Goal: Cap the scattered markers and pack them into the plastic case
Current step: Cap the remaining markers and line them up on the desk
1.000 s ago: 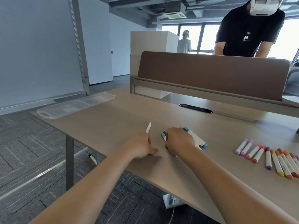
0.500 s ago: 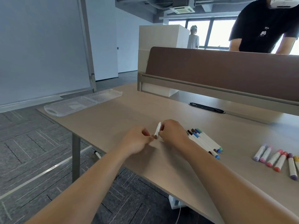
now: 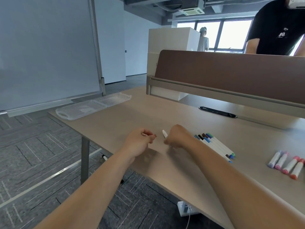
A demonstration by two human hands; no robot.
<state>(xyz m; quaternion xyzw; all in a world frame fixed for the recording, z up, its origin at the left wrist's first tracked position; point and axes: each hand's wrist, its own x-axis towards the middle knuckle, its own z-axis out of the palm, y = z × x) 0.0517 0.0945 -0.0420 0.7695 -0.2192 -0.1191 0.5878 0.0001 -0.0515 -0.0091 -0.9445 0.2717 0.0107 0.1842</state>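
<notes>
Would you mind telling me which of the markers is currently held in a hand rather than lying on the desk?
The white marker gripped in the right hand. The slim markers and thick markers all lie on the desk.

A light tan table (image 3: pixel 125 123), a clear case (image 3: pixel 85 108), white pens (image 3: pixel 214 145) with blue, green, brown caps, a brown screen (image 3: pixel 231 71)

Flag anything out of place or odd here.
One thing: a marker lies on the carpet under the table's left edge, away from the others. The open plastic case holds no markers.
</notes>
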